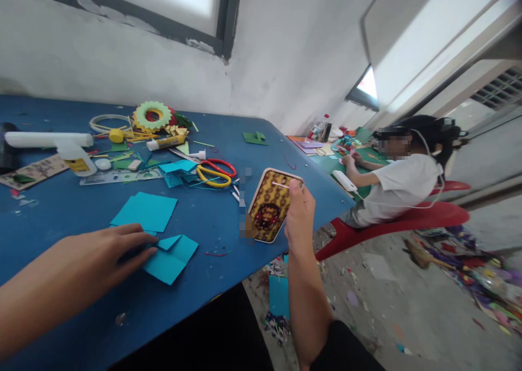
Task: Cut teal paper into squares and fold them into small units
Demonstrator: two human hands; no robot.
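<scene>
My right hand (299,216) grips a smartphone (269,205) by its right side, thumb at the upper corner. The lit screen has a brown and gold pattern with a figure in the middle. The phone is tilted up near the table's right front edge. My left hand (126,251) rests on the table, fingers stretched out and apart from the thumb. Its index fingertip and thumb touch the left edge of a partly folded blue paper (173,259) with one raised flap. Just behind lies a stack of blue paper squares (144,212).
Scissors (214,174), a glue stick (167,141), a glue bottle (77,161), a ruler (118,178), paper rings (153,115) and scraps lie at the back left. A green folded paper (255,138) lies farther right. A co-worker (403,169) sits at another table. Scraps litter the floor (367,300).
</scene>
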